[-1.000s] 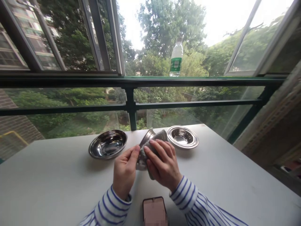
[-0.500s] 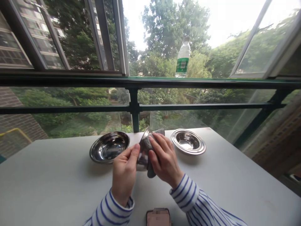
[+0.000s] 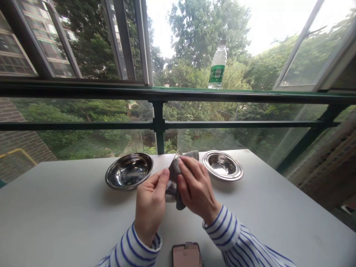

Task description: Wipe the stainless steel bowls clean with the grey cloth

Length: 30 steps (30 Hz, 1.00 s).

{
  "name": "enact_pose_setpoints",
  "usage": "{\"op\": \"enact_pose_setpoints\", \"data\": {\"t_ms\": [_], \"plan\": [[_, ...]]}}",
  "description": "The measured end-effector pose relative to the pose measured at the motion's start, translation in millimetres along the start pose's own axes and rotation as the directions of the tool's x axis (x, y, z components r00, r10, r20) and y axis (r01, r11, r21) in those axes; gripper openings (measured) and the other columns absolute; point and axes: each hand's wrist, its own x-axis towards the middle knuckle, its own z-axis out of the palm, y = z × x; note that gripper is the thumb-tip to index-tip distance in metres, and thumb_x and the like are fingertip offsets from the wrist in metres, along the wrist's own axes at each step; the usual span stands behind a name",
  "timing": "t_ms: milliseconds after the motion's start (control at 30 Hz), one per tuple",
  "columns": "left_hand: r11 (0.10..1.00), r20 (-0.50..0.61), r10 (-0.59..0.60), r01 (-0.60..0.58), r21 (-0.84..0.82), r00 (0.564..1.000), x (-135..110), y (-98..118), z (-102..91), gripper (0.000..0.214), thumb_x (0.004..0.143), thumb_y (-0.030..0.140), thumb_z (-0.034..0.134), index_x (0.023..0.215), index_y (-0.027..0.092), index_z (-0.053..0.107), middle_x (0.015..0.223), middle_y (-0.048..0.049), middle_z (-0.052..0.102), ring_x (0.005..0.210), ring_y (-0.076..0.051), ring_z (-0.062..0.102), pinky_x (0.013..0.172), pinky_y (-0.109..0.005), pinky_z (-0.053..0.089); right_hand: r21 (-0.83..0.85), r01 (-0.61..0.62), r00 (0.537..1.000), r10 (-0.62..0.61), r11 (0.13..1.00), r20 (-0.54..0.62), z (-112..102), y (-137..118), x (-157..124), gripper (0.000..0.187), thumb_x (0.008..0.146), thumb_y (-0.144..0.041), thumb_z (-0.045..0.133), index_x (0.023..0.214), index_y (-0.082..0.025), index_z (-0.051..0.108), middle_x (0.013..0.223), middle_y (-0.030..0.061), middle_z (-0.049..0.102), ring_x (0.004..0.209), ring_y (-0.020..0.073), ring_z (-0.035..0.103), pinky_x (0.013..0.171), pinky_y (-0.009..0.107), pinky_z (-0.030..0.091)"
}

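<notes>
My left hand (image 3: 150, 204) grips a small steel bowl (image 3: 176, 157) tipped on its edge above the white table (image 3: 55, 211); only a sliver of its rim shows. My right hand (image 3: 194, 189) presses a grey cloth (image 3: 175, 174) against the bowl's outer side, fingers curled over it. Both hands meet at the middle of the table, between two other steel bowls.
A deep steel bowl (image 3: 128, 170) sits to the left and a wide-rimmed one (image 3: 223, 165) to the right. A phone (image 3: 187, 255) lies at the near edge. A water bottle (image 3: 217, 66) stands on the dark railing (image 3: 178, 94) behind the table.
The bowl has turned more edge-on between my hands, and my right hand with the cloth has slid slightly over it. The view has shifted a little.
</notes>
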Motion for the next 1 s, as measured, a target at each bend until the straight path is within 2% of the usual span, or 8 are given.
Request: {"op": "enact_pose_setpoints", "data": {"t_ms": [67, 133, 267, 333, 500, 700, 900, 1000], "plan": [[1.0, -0.015, 0.003, -0.003, 0.005, 1.0, 1, 3, -0.4, 0.029, 0.073, 0.039, 0.066, 0.09, 0.017, 0.071, 0.07, -0.0017, 0.067, 0.063, -0.013, 0.059, 0.059, -0.022, 0.048, 0.004, 0.111, 0.994, -0.111, 0.994, 0.015, 0, -3, -1, 0.036, 0.086, -0.023, 0.046, 0.12, -0.013, 0.054, 0.12, 0.0117, 0.058, 0.113, 0.0239, 0.049, 0.094, 0.04, 0.039], [1.0, -0.007, -0.008, 0.008, 0.013, 1.0, 2, 4, -1.0, 0.028, 0.072, 0.04, 0.066, 0.088, 0.017, 0.072, 0.069, -0.0019, 0.067, 0.062, -0.013, 0.059, 0.058, -0.021, 0.048, 0.016, 0.147, 0.989, -0.147, 0.989, 0.018, 0, -3, 0, 0.034, 0.085, -0.023, 0.048, 0.118, -0.015, 0.055, 0.117, 0.0097, 0.06, 0.111, 0.0232, 0.051, 0.093, 0.039, 0.039], [0.999, 0.042, -0.031, 0.029, 0.038, 0.999, 1, 2, -0.7, 0.03, 0.072, 0.04, 0.066, 0.088, 0.015, 0.072, 0.064, -0.0021, 0.064, 0.057, -0.013, 0.056, 0.057, -0.023, 0.048, 0.07, -0.029, 1.0, 0.029, 0.997, -0.004, -2, 5, 2, 0.03, 0.087, -0.02, 0.044, 0.115, -0.017, 0.056, 0.116, 0.0094, 0.06, 0.11, 0.0208, 0.052, 0.09, 0.036, 0.042], [0.999, 0.026, -0.015, 0.014, 0.042, 1.0, 1, 2, -0.7, 0.03, 0.072, 0.039, 0.066, 0.088, 0.015, 0.072, 0.064, -0.0018, 0.064, 0.058, -0.012, 0.056, 0.057, -0.022, 0.048, 0.069, -0.045, 0.999, 0.044, 0.997, 0.016, -1, 6, 1, 0.032, 0.088, -0.02, 0.043, 0.117, -0.015, 0.055, 0.119, 0.0106, 0.058, 0.114, 0.0211, 0.05, 0.092, 0.037, 0.042], [0.999, -0.032, -0.015, 0.016, 0.033, 0.999, 6, 3, -3.4, 0.026, 0.071, 0.04, 0.067, 0.082, 0.017, 0.071, 0.064, 0.0006, 0.062, 0.055, -0.009, 0.053, 0.05, -0.018, 0.043, 0.034, 0.115, 0.99, -0.118, 0.993, 0.08, 3, -4, -4, 0.034, 0.087, -0.025, 0.047, 0.119, -0.016, 0.056, 0.123, 0.0097, 0.057, 0.117, 0.0242, 0.048, 0.096, 0.041, 0.037], [0.997, 0.027, -0.057, 0.056, 0.047, 0.998, 2, -1, -0.5, 0.027, 0.071, 0.041, 0.066, 0.077, 0.015, 0.07, 0.059, 0.0006, 0.059, 0.053, -0.011, 0.052, 0.051, -0.02, 0.044, 0.091, -0.16, 0.981, 0.148, 0.983, 0.123, 2, 10, 1, 0.035, 0.093, -0.023, 0.035, 0.12, -0.015, 0.056, 0.119, 0.0101, 0.059, 0.111, 0.0209, 0.051, 0.091, 0.037, 0.043], [0.999, -0.06, -0.029, 0.03, 0.02, 0.998, 8, 3, -0.8, 0.03, 0.067, 0.041, 0.069, 0.082, 0.015, 0.072, 0.059, -0.0001, 0.061, 0.05, -0.01, 0.051, 0.045, -0.019, 0.04, 0.02, 0.114, 0.981, -0.116, 0.993, 0.153, 3, -7, -10, 0.039, 0.088, -0.026, 0.044, 0.124, -0.016, 0.053, 0.127, 0.0097, 0.054, 0.119, 0.0255, 0.044, 0.097, 0.043, 0.037], [0.999, -0.032, -0.019, 0.021, 0.046, 0.999, 9, 3, -2.2, 0.028, 0.068, 0.041, 0.069, 0.08, 0.015, 0.072, 0.058, 0.0, 0.061, 0.051, -0.01, 0.052, 0.046, -0.018, 0.041, 0.048, 0.077, 0.984, -0.084, 0.996, 0.16, 4, -3, -9, 0.039, 0.088, -0.025, 0.044, 0.125, -0.016, 0.052, 0.127, 0.0099, 0.053, 0.119, 0.0253, 0.043, 0.097, 0.042, 0.037]]}}
